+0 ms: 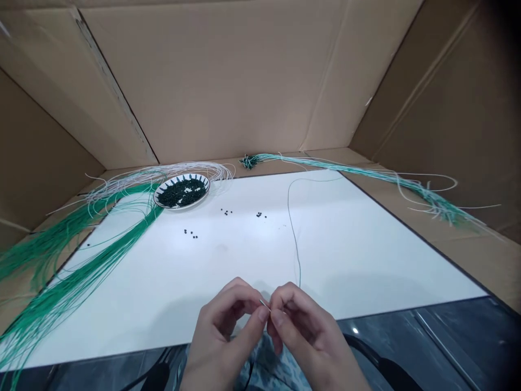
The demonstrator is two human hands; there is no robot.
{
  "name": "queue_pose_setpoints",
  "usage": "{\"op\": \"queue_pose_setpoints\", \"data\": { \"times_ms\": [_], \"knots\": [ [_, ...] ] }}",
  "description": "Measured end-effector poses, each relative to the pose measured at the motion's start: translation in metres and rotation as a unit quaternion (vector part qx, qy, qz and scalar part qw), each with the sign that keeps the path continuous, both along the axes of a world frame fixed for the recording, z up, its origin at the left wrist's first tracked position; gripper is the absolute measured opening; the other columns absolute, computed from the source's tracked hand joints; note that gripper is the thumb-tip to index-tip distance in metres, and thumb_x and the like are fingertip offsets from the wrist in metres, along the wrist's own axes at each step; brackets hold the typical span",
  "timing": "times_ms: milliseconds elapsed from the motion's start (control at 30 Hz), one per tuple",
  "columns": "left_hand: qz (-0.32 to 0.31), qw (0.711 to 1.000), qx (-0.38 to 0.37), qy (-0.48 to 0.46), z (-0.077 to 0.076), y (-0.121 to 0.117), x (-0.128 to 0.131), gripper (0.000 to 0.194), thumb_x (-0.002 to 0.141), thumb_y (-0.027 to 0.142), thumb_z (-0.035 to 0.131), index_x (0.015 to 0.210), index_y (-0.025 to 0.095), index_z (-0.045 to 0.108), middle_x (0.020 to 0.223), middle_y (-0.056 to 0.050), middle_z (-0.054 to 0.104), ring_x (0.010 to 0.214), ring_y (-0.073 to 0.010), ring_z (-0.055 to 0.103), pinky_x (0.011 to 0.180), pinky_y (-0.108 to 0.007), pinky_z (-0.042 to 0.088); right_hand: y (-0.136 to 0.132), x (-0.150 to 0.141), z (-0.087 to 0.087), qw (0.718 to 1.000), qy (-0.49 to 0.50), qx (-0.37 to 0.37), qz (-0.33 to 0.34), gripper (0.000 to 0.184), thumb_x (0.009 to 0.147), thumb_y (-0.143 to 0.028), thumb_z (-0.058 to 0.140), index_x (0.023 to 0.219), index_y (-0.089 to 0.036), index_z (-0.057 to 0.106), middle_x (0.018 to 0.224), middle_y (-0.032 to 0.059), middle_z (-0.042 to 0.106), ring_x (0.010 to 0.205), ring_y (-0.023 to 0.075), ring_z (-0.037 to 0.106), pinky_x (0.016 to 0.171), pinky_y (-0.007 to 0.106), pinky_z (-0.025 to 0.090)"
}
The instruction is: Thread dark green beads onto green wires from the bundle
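Close together at the table's front edge, my left hand (228,334) and my right hand (307,331) meet at the fingertips. Between them is a short pale end of a thin thread (265,305), pinched by thumb and forefinger on both sides. A long green stretch of thread (293,233) runs from behind my right hand up the white board and curves right at the back. Whether a small bead sits between my fingertips is hidden. Beyond my hands lie small dark beads in three loose groups: left (190,234), middle (226,212) and right (260,215).
A patterned plate (206,196) of dark beads stands at the back left of the white board (228,271). Green threads (101,260) spread along the left side. Another thread bundle (358,169) lies at the back right. Cardboard walls (244,81) enclose the board.
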State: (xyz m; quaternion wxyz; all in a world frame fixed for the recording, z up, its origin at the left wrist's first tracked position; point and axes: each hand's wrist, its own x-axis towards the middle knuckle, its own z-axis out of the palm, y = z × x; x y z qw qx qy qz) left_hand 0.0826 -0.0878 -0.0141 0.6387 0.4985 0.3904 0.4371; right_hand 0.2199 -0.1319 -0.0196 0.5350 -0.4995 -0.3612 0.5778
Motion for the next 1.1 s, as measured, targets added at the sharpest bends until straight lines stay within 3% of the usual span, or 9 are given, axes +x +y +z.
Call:
{"op": "queue_pose_setpoints", "data": {
  "times_ms": [200,333,500,833,1100],
  "knots": [
    [-0.018,0.999,-0.04,-0.007,-0.005,0.014,-0.003,0.021,0.085,0.037,0.081,0.072,0.022,0.077,0.075,-0.001,0.058,0.076,-0.0184,0.059,0.065,-0.026,0.046,0.016,0.0,0.007,0.999,0.034,-0.032,0.001,0.055,0.08,-0.074,0.072,0.077,-0.022,0.055,0.063,-0.0052,0.051,0.064,0.0141,0.047,0.066,0.026,0.037],
    [-0.038,0.999,-0.019,-0.002,-0.009,0.02,-0.005,0.017,0.09,0.032,0.076,0.075,0.023,0.077,0.075,0.0,0.058,0.071,-0.0163,0.058,0.063,-0.025,0.046,0.023,-0.001,0.007,0.998,0.033,-0.044,0.001,0.057,0.077,-0.076,0.074,0.075,-0.021,0.055,0.064,-0.0042,0.055,0.065,0.0142,0.049,0.066,0.025,0.039],
    [0.016,0.999,-0.025,-0.011,-0.011,0.02,-0.001,0.015,0.085,0.029,0.08,0.071,0.024,0.077,0.071,0.002,0.056,0.065,-0.0136,0.053,0.062,-0.022,0.044,0.025,-0.001,0.006,0.998,0.01,-0.056,0.004,0.058,0.076,-0.077,0.074,0.075,-0.021,0.057,0.066,-0.0043,0.053,0.067,0.0145,0.047,0.067,0.025,0.037],
    [0.031,0.998,-0.047,-0.028,0.0,0.004,-0.002,0.025,0.079,0.04,0.085,0.068,0.021,0.073,0.07,0.001,0.054,0.068,-0.0155,0.049,0.064,-0.024,0.043,0.01,-0.006,0.012,0.999,-0.021,-0.037,0.001,0.059,0.077,-0.078,0.071,0.075,-0.022,0.054,0.064,-0.0069,0.043,0.062,0.0126,0.036,0.06,0.026,0.03],
    [0.047,0.998,0.001,-0.032,0.015,-0.025,-0.011,0.031,0.076,0.049,0.087,0.069,0.021,0.075,0.07,0.002,0.056,0.066,-0.0142,0.05,0.063,-0.022,0.041,-0.017,-0.015,0.031,0.999,-0.019,0.009,0.026,0.06,0.077,-0.079,0.07,0.075,-0.022,0.054,0.062,-0.0076,0.042,0.059,0.0115,0.035,0.056,0.026,0.029]
  ]
}}
